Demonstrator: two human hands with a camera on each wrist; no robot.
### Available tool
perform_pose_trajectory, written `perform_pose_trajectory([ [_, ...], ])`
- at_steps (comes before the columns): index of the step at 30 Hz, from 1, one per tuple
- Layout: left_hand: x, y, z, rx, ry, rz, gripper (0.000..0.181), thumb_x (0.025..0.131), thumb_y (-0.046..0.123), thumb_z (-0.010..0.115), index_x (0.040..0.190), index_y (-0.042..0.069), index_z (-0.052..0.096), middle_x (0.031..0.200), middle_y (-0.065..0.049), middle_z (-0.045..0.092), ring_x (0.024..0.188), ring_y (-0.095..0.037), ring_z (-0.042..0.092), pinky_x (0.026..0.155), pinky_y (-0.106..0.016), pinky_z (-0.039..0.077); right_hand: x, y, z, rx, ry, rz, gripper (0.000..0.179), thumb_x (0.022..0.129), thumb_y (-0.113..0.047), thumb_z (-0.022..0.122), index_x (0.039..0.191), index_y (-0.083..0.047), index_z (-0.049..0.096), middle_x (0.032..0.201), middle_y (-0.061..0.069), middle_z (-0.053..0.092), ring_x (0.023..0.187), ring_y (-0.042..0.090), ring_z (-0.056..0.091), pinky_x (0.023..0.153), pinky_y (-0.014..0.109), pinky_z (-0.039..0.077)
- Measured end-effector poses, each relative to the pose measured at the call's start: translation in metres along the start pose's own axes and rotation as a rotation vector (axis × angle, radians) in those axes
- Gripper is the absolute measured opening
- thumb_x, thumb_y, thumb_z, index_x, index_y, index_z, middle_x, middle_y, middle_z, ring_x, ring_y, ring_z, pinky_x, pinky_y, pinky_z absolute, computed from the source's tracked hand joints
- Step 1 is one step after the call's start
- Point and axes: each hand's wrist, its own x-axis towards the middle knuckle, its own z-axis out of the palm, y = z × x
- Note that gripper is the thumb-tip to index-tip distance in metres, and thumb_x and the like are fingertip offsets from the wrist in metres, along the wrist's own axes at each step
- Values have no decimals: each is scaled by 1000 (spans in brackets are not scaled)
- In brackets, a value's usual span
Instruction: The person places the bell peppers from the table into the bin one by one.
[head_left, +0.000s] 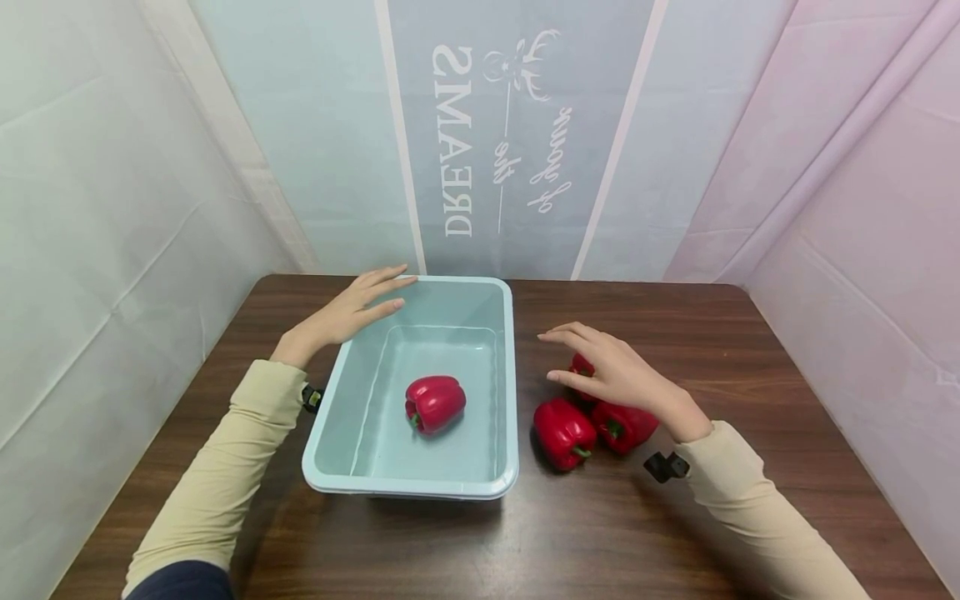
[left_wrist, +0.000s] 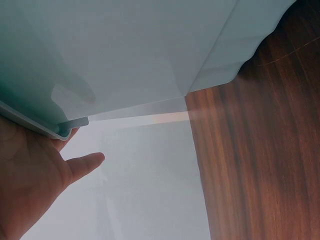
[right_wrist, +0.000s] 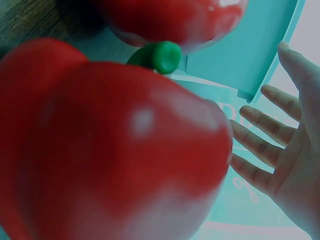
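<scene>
A light blue plastic basin point(head_left: 411, 485) stands on the table with one red bell pepper point(head_left: 437, 403) lying inside it. My left hand point(head_left: 347, 310) is at the basin's far left corner, fingers extended over the rim; in the left wrist view the thumb point(left_wrist: 86, 165) sticks out straight beside the basin's wall. Three more red bell peppers point(head_left: 564, 434) lie grouped to the right of the basin. Above them hovers my right hand point(head_left: 611, 367), its fingers spread and holding nothing, partly covering the rear pepper point(head_left: 582, 367). A pepper point(right_wrist: 125, 150) looms large beside that hand in the right wrist view.
The dark wooden table point(head_left: 637, 533) ends at a hanging cloth backdrop point(head_left: 517, 167) with printed lettering. Pale cloth walls point(head_left: 870, 333) close in the left and right sides. Each wrist carries a small black camera mount point(head_left: 666, 467).
</scene>
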Motion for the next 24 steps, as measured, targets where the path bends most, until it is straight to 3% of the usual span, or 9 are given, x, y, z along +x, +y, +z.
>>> perform_pose_trajectory([
  [9,0,-2,0,-4,6,0,48,97,43,42,143,33,35,153,5,20,141,-24,11,108,-57,14,-1,-1,1,2,11,-17,55,83,-37,68,132,-24,49,129,-10,49,114,11,50,90,39,47],
  [24,2,-2,1,-1,10,10,48,97,43,43,143,33,35,153,4,20,141,-26,12,108,-57,14,-2,-2,2,0,-4,-16,55,84,-45,64,132,-23,49,129,-10,49,114,10,49,90,40,46],
])
